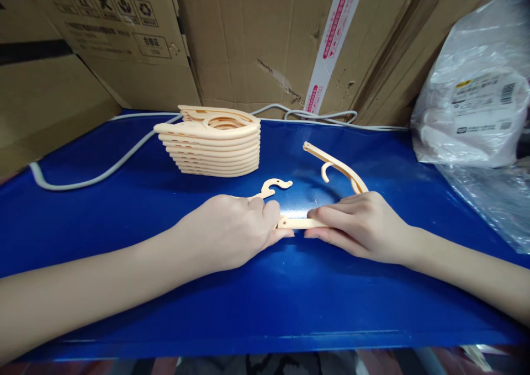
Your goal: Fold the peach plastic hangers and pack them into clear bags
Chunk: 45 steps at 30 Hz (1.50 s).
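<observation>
A glossy, flat blue tabletop (265, 297) is stretching across the scene, a tall brown cardboard panel (248, 43) is rising behind its far edge, a white-and-red printed tape strip (331, 49) is slanting down it, brown cardboard with black printed symbols (116, 77) is standing far left, a white glare (296, 214) is shining mid-table.

We count one left hand (238, 231), one right hand (368, 226), two cream hooks (285, 185), one blue table (265, 309), one labelled plastic bag (441, 110), and one stack of cream hangers (215, 157), apparently about nine units, overlapping edges limiting certainty.
</observation>
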{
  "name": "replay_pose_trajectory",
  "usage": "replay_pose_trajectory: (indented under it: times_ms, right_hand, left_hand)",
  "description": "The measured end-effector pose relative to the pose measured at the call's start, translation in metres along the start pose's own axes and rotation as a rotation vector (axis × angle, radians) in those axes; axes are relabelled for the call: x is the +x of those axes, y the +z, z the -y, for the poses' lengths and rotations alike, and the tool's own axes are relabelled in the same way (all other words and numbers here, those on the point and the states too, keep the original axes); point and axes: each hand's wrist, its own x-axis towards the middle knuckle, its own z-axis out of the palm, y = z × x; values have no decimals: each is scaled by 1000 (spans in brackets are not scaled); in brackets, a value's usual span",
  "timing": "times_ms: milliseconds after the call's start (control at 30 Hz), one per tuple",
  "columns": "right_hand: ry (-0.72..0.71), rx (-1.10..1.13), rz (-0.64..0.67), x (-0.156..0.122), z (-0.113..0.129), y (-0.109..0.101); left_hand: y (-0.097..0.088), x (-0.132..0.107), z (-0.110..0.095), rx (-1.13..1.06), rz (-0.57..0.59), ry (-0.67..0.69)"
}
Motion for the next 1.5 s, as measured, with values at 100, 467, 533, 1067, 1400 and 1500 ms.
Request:
replay_pose_trajectory:
  times_ms: [100,467,533,1067,1400,1500]
  right_hand:
    - [54,153,52,1,-1,0]
    - [101,251,62,2,0,1]
    - [104,256,68,1,0,0]
    - [80,230,78,0,-3,2]
    - [58,179,59,-1,-4,2]
    - [86,190,23,0,-5,2]
  left_hand:
    - [0,1,2,29,-13,16]
    - [-3,2,6,-34,-13,5]
    - [-3,1,6,-44,-17,17]
    - [3,1,7,-74,-115,78]
    - [6,1,11,-241,-60,130]
    - [6,1,9,-196,-79,61]
